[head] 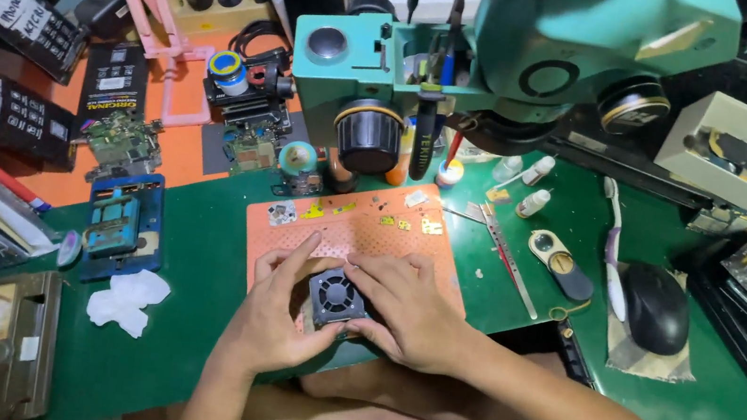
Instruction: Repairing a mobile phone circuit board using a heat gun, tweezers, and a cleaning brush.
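Both my hands grip a small dark square cooling fan with a round grille, resting on the near edge of an orange perforated work mat. My left hand holds the fan's left side, with its index finger stretched up along the mat. My right hand covers the fan's right side and top corner. Small yellow and white parts lie along the mat's far edge.
A teal microscope looms over the green table. Tweezers, small bottles and a black mouse sit to the right. On the left are circuit boards, a blue jig and a crumpled white tissue.
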